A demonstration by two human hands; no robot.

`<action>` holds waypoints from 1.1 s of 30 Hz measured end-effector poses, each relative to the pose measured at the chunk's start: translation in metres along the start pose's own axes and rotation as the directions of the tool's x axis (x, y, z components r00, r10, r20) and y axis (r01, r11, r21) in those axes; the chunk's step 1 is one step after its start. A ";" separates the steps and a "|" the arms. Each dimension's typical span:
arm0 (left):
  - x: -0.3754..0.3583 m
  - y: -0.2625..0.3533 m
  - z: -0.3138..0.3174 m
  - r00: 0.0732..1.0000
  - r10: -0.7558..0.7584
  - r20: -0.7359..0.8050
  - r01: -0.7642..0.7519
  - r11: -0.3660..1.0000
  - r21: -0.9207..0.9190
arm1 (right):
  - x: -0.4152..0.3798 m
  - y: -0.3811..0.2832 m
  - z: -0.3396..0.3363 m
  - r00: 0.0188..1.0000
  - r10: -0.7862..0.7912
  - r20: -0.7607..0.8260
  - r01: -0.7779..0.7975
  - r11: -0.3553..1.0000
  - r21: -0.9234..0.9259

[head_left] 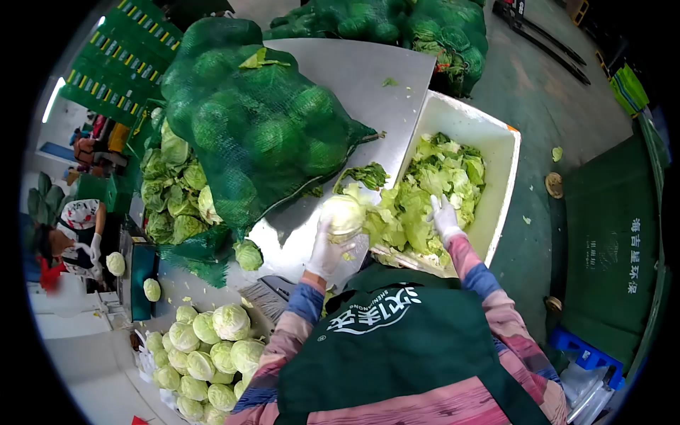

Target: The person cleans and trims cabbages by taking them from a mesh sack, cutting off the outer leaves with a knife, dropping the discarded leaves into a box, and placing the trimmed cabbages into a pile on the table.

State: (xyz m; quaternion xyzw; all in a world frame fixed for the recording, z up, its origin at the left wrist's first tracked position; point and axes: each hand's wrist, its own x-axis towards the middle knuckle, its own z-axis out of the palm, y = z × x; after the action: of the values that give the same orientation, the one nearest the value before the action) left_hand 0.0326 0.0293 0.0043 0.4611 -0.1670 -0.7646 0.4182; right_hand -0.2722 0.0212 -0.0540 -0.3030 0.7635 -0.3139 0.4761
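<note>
My left hand (327, 253), in a white glove, grips a pale, trimmed cabbage (344, 214) above the metal table's edge. Over the white foam box (505, 170), my gloved right hand (445, 219) has its fingers apart and nothing visible in them. Loose cabbage leaves (411, 216) fill much of that box, just beneath the right hand. A few darker leaves (368, 175) lie on the metal table (382, 71) beyond the held cabbage. On the table's left part rests a big green mesh sack (262, 134) full of cabbages.
Trimmed cabbages (205, 347) are piled at lower left, and untrimmed ones (173, 191) sit beside the sack. A single cabbage (248, 255) lies near my left arm. A co-worker (81, 234) stands at far left. A dark green bin (609, 234) stands on the right.
</note>
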 end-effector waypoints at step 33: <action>-0.053 0.038 0.038 0.736 -0.073 0.673 0.336 0.902 -0.270 | -0.093 -0.141 0.055 0.628 -0.643 0.439 0.631 0.751 0.196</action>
State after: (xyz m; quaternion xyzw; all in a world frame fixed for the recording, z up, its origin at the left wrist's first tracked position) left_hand 0.0305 0.0437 0.0785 0.0952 -0.0996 -0.9354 0.3257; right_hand -0.1647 -0.0055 0.0852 -0.6152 0.4602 -0.3850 0.5115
